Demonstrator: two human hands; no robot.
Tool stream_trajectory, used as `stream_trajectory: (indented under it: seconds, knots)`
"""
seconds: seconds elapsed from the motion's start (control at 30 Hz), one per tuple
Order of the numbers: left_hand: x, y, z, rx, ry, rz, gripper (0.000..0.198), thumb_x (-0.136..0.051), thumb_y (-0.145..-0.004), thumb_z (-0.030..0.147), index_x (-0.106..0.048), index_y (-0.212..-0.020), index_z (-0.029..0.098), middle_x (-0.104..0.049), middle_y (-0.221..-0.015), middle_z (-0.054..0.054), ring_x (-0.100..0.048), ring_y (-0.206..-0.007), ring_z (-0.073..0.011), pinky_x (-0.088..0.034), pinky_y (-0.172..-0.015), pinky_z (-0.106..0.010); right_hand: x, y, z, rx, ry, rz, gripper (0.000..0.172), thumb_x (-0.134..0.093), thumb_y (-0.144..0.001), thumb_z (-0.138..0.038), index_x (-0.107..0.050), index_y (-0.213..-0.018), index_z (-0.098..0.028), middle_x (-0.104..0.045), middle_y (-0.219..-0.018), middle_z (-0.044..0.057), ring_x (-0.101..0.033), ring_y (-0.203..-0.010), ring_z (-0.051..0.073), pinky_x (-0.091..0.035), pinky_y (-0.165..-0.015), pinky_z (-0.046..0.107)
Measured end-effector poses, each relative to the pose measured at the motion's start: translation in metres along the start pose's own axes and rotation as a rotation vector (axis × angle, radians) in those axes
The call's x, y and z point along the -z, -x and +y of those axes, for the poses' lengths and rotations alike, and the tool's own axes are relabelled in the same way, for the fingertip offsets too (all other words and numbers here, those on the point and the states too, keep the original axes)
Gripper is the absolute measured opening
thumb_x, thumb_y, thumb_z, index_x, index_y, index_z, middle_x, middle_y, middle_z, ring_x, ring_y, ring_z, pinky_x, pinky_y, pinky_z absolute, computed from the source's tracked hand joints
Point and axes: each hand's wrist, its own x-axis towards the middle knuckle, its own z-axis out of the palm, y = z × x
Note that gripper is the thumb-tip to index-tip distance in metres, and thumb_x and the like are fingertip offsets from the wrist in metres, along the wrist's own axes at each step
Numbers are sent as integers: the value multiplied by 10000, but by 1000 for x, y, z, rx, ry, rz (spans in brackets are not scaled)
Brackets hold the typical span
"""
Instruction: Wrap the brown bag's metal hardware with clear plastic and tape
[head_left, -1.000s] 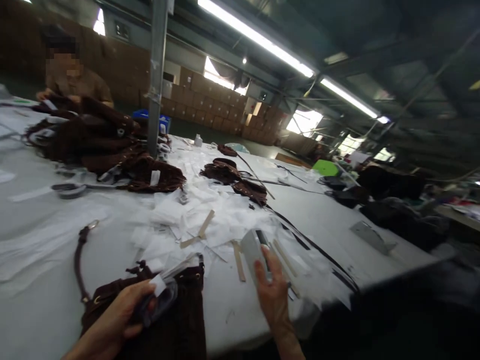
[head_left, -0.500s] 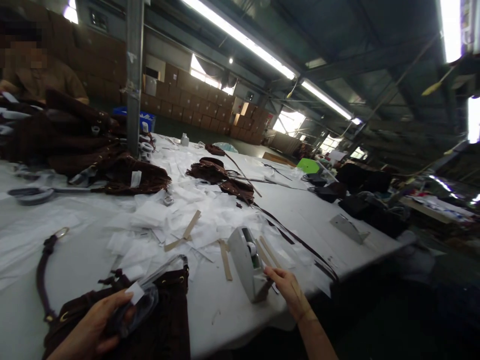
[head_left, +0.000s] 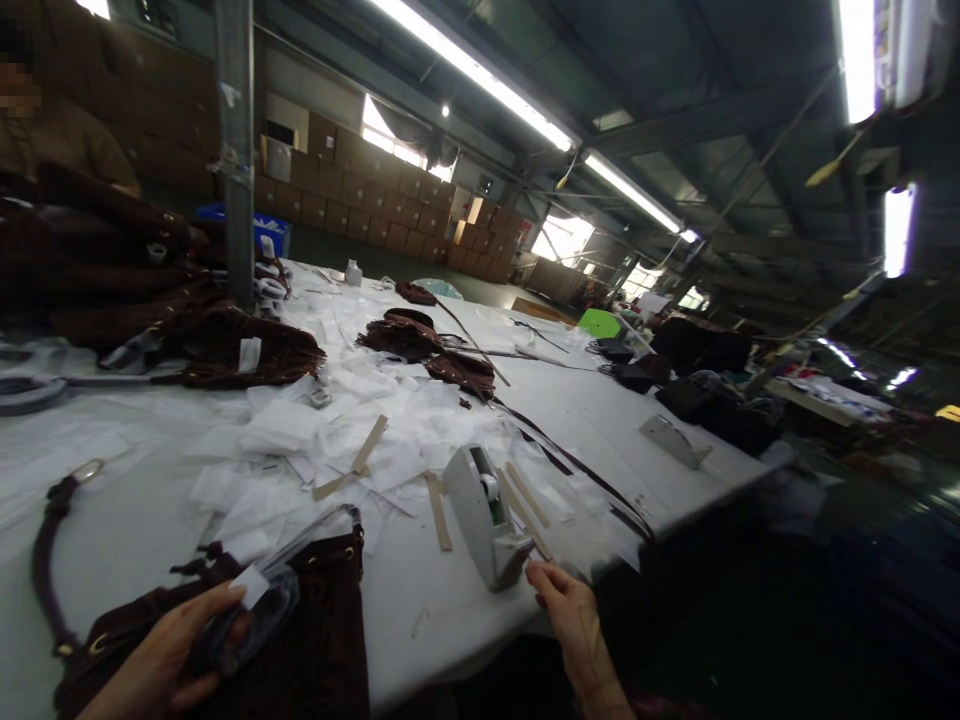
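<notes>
The dark brown bag (head_left: 322, 625) is lying on the near side of the white table (head_left: 427, 645), and the left hand (head_left: 180, 640) is gripping a plastic-wrapped bundle (head_left: 266, 612) over it. The right hand (head_left: 566, 603) is holding its fingertips narrowly together just beside the tape dispenser (head_left: 474, 515), though whether they are pinching tape is staying unclear. White sheets (head_left: 281, 425) are lying scattered beyond.
</notes>
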Motion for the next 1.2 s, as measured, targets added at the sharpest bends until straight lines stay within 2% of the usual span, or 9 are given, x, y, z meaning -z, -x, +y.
stream_trajectory:
  seconds: [0.1,0.2,0.33,0.43,0.63,0.73,0.83,0.93,1.2]
  knots:
    - [-1,2,1,30,7,-89,340,-758,-565,400,-524,-573,153,-508,-498,27,-290,-313,-32,-196,-270,-130,-7,0,19,77,142,50,476,-586,-684,-611,-729,-709,-158,-634,-542,52,-576,-498,194,-464,-503,300]
    - [0,0,-3,-18,13,-71,335,-762,-585,404,-549,-614,148,-517,-522,26,-319,-342,-37,-200,-280,-119,-1,8,34,111,221,87,482,-585,-634,-645,-691,-573,-179,-632,-520,75,-560,-484,205,-451,-487,309]
    - [-3,-1,-8,-126,-6,-58,345,-766,-607,409,-594,-718,131,-511,-559,29,-385,-423,-52,-194,-309,-96,-3,36,39,73,265,4,554,-549,-643,-690,-709,-641,-160,-624,-513,70,-539,-483,193,-426,-457,279]
    - [-9,-1,-5,-191,-28,-132,342,-728,-637,424,-581,-733,130,-499,-563,31,-358,-429,-47,-162,-313,-99,-32,61,14,102,214,-195,527,-571,-690,-661,-717,-732,-157,-616,-530,45,-519,-485,170,-412,-446,246]
    - [-16,5,0,-264,-85,-144,318,-668,-691,425,-574,-793,138,-489,-577,38,-336,-419,-43,-145,-316,-114,-116,116,-96,357,-27,-684,384,-564,-827,-526,-685,-773,-165,-620,-658,30,-489,-521,119,-404,-487,205]
    - [-17,11,0,-309,-101,-178,301,-645,-728,420,-571,-802,138,-490,-597,34,-340,-434,-45,-166,-321,-115,-149,131,-130,404,-112,-814,360,-555,-853,-496,-677,-802,-161,-596,-641,14,-458,-492,99,-382,-474,199]
    - [-16,12,-1,-334,-99,-192,286,-631,-741,410,-563,-798,138,-480,-604,35,-351,-439,-49,-186,-320,-117,-175,135,-138,392,-133,-859,350,-560,-859,-485,-687,-822,-161,-587,-619,7,-453,-489,97,-357,-461,197]
    - [-14,11,-1,-350,-89,-209,265,-621,-743,390,-560,-790,137,-468,-609,37,-350,-437,-48,-210,-320,-119,-192,133,-133,373,-107,-858,364,-551,-865,-489,-698,-812,-161,-599,-619,12,-462,-499,103,-352,-462,201]
    - [-11,7,-4,-363,-100,-213,255,-615,-747,368,-580,-820,126,-474,-617,32,-367,-439,-50,-224,-318,-118,-212,129,-121,297,-59,-782,395,-561,-844,-519,-691,-738,-162,-561,-566,-2,-441,-484,102,-327,-452,210]
